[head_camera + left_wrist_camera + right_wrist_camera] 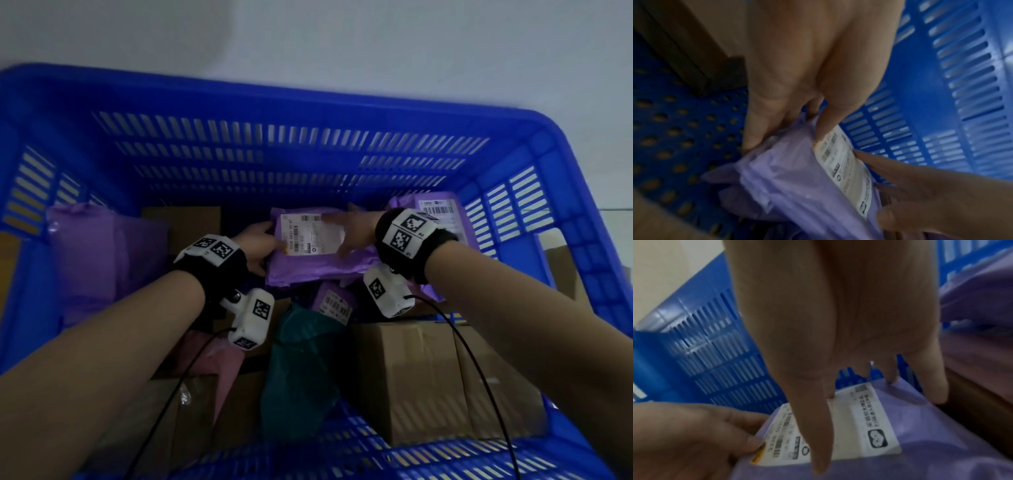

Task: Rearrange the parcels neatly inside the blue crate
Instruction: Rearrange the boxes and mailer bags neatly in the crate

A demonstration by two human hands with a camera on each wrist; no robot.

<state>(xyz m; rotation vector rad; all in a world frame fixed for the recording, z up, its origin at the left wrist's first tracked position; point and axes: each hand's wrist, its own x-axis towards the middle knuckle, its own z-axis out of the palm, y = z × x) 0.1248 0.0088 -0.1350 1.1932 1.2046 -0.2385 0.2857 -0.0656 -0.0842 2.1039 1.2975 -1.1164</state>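
Parcels lie loose inside the blue crate [274, 147]. A purple mailer bag [315, 267] with a white shipping label [308, 236] sits raised in the middle. My left hand [260, 245] grips its left edge; in the left wrist view the left hand [785, 128] has its thumb on the label [846, 164] and its fingers under the bag [789, 175]. My right hand [349, 233] lies on top with straight, spread fingers. In the right wrist view the right hand [849, 361] rests its fingertips on the label [857, 426] and the purple bag [920, 443].
Around it lie a big purple bag [96, 260] at left, a labelled purple bag [442, 209] at far right, a small purple parcel [335, 301], a teal bag [301, 370], a pink bag [219, 359] and brown cardboard boxes [428, 377] [185, 222]. Perforated crate floor [674, 129] shows beside the held bag.
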